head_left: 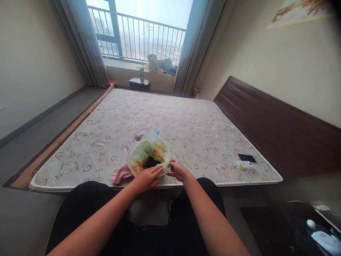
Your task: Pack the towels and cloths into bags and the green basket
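A thin pale-green plastic bag with orange printing lies near the mattress's front edge, its mouth spread wide and its rim rolled outward. Something dark shows inside it; I cannot make out what. My left hand rests over the bag's near rim, fingers stretched out. At the right side of the mouth, my right hand pinches the gathered rim between thumb and fingers. A pink fluffy cloth lies left of the bag. Just behind is a clear plastic package with something red in it.
The letter-printed mattress spreads out ahead, with a dark headboard on the right. A dark phone and a white device with a cable lie near its right corner. A small nightstand holding a green bottle stands by the window.
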A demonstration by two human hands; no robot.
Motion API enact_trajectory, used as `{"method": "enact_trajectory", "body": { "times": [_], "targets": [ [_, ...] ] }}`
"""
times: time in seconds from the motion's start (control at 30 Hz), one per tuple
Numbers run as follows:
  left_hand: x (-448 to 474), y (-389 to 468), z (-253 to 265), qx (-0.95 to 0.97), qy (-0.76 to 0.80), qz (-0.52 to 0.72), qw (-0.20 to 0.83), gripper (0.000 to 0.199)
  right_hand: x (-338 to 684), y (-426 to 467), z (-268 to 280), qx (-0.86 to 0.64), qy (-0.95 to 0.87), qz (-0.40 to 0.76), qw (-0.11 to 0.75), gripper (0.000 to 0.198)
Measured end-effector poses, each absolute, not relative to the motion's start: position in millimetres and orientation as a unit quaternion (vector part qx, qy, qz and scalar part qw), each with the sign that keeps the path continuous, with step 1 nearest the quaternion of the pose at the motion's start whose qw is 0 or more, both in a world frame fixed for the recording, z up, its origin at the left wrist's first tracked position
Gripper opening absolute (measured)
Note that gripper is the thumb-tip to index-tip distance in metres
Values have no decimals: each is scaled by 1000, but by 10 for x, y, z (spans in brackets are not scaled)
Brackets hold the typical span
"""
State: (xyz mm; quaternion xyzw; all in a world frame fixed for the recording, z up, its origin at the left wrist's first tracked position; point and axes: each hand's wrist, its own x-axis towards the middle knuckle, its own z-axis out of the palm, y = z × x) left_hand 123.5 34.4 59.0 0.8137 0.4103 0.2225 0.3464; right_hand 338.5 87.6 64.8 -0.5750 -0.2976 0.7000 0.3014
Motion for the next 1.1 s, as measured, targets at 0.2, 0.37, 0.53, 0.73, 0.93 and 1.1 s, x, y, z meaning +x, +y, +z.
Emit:
{"method": "enact_trajectory", "body": {
  "times": [0.2, 0.37, 0.53, 0.73, 0.93, 1.1],
  "targets": [
    [1326, 317, 422, 737, 427, 315, 419, 61, 3626, 781, 1084, -616, -316, 587, 418, 45],
    [1513, 278, 466, 610, 508, 341, 503, 50, 3604, 682, 1438, -502, -368, 600, 503, 37],
    [1551, 297, 530, 626, 554, 364, 411, 15, 3376, 661, 1705, -437, -425, 565, 555, 29],
    [1644, 331, 685, 578, 536, 396, 472, 35, 3078, 858, 1726, -422, -390, 569, 588, 43],
    [1483, 238, 912, 617, 508, 431, 419, 32, 3127, 959, 1420, -440, -277, 586, 622, 57],
    [1020, 432, 937, 582, 628, 498, 136, 38, 3313, 940, 1297, -481, -347, 488, 640, 68]
  ]
}}
